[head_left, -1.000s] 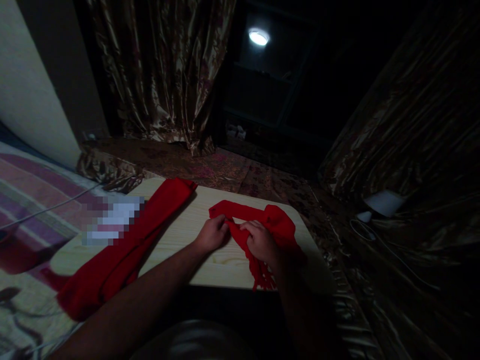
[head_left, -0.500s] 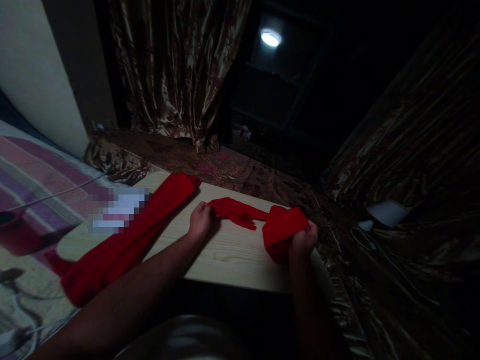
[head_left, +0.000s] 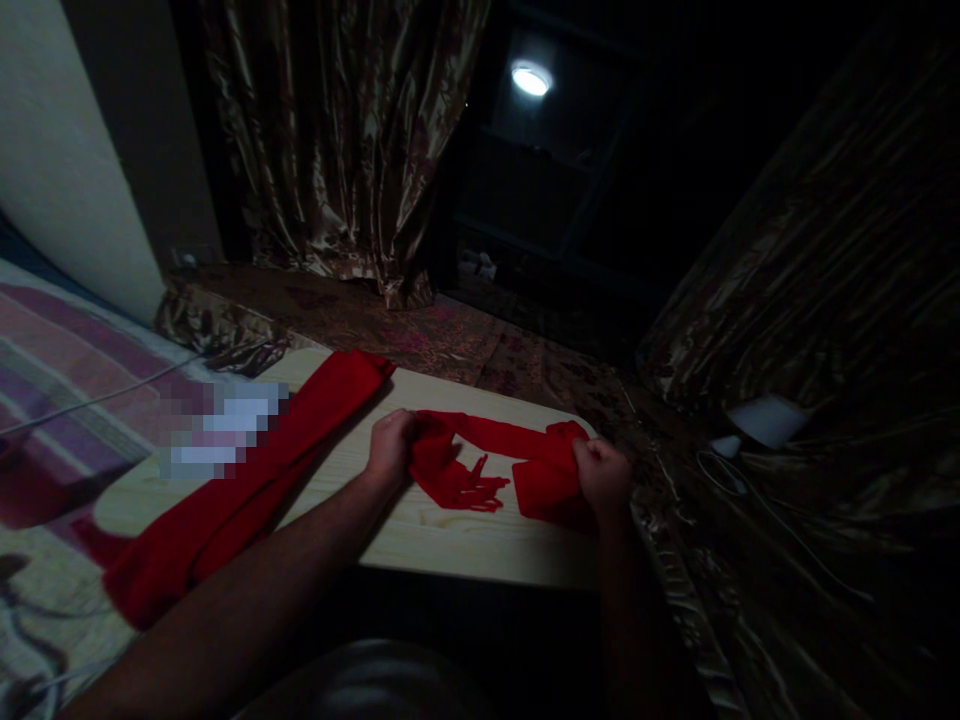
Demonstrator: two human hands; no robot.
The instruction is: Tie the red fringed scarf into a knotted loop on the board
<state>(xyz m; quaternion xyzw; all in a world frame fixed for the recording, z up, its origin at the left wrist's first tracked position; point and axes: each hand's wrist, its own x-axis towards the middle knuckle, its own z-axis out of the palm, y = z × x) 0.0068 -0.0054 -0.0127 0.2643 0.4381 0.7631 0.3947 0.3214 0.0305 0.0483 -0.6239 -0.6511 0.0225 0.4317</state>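
A red scarf (head_left: 499, 436) with a fringed end stretches between my two hands above a pale wooden table (head_left: 420, 545). My left hand (head_left: 391, 445) is closed on the scarf near its fringed end, and the fringe hangs down toward the tabletop. On the other side my right hand (head_left: 602, 475) grips a folded, bunched part of the scarf. The fingertips of both hands are partly hidden by cloth. Left of my left hand, a second long red cloth (head_left: 300, 440) lies folded lengthwise across the table, its near end hanging past the edge.
A blurred-out pale item (head_left: 229, 425) lies at the table's left. Beyond it is a striped bedspread (head_left: 82, 370) with a red container (head_left: 34, 485). Patterned curtains (head_left: 337, 150) hang in front. At right, a white lamp-like object (head_left: 769, 420) and a cable (head_left: 795, 555) lie on dark fabric.
The fringed end now hangs lower and spreads out below my left hand. My right hand has shifted its grip on the bunched part, which sits lower and flatter. The view has turned slightly.
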